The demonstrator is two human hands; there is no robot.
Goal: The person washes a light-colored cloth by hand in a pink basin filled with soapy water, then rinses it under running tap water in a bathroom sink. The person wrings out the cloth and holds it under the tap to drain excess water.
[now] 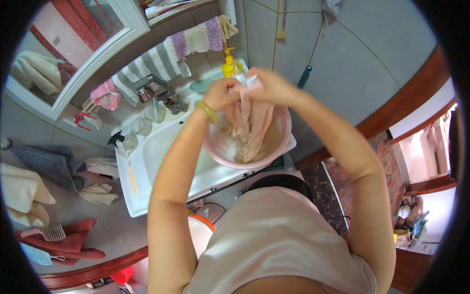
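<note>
A wet, pale pink garment point(253, 123) hangs from both my hands, its lower part in the cloudy, sudsy water of a pink plastic basin point(235, 164). My left hand point(224, 93), below a pale green bangle point(207, 112), pinches the garment's upper edge. On the other side, my right hand point(273, 86) grips the same edge and is slightly blurred. Something white shows at its fingers; I cannot tell whether it is part of the garment. Just behind the hands stand a yellow pump bottle point(228, 66) and a white pump bottle point(238, 73).
The basin sits on the right end of a white washbasin point(136, 205). Along its back are a tap point(175, 104), glass cups point(141, 126), a spray bottle point(128, 141) and a green soap dish point(202, 85). An orange toothbrush point(132, 178) lies at left. Striped towels point(158, 60) hang behind.
</note>
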